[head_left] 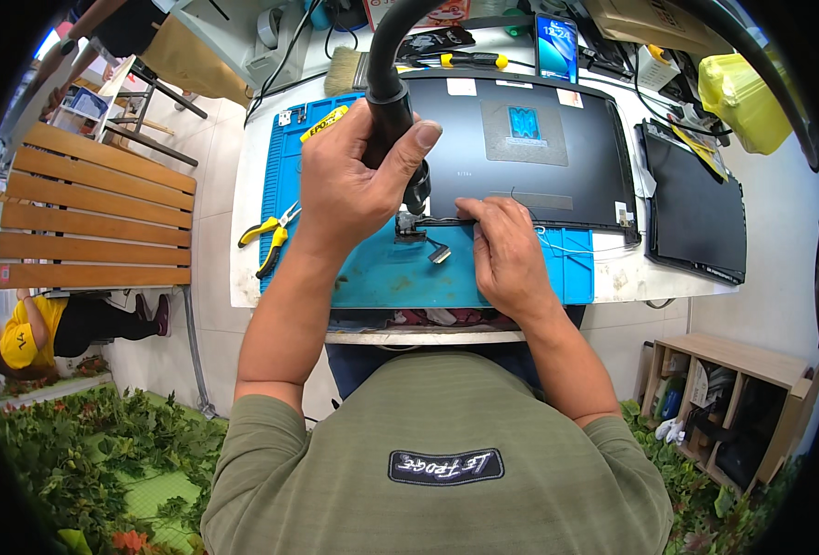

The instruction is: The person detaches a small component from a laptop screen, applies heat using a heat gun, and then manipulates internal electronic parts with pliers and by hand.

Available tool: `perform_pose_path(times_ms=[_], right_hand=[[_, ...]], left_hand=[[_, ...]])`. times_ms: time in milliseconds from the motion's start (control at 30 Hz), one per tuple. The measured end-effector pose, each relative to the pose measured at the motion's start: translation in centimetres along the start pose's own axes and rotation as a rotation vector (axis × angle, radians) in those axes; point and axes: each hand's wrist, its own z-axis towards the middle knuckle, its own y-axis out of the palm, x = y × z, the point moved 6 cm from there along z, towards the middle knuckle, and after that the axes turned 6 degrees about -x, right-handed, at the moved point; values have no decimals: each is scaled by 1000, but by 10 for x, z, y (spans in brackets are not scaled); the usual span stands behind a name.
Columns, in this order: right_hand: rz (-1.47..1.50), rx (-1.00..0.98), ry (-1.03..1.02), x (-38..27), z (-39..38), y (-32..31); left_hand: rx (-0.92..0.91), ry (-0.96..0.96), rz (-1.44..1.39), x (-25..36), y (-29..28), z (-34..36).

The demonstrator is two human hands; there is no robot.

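Tubing [388,88], thick, black and curved, held over the near-left corner of a wide dark-grey rectangular panel [594,157]

The bare left hand [349,185] is wrapped around the tubing's lower end, its thumb laid along the side, and the narrow black tip points down beside a small dark bracket [409,228] at that corner; whether the tip touches anything cannot be told. A short dark cable [439,252] with a flat, pale-edged connector lies just in front of the bracket. The bare right hand [513,254] has its bent fingers at the panel's near edge; whether thumb and fingers are pinched together on it cannot be told. The panel lies flat, partly over a blue work mat [372,277] on a white table [613,273], and bears a shiny blue sticker [525,123].

Left of the left wrist lie yellow-and-black-handled pliers [273,245]. Past the panel's far edge is a smartphone [557,55] with a lit blue screen; to the panel's right lies a second black rectangular panel [696,208], near a yellow plastic bag [742,102]
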Motion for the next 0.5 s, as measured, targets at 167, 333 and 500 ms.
perform_pose_path(times_ms=[167, 333, 500], right_hand=[[0, 8, -3, 0, 0, 0], [7, 11, -3, 0, 0, 0], [1, 7, -2, 0, 0, 0]], left_hand=[[-6, -6, 2, 2, 1, 1], [1, -23, 13, 2, -7, -1], [9, -30, 20, 1, -12, -5]])
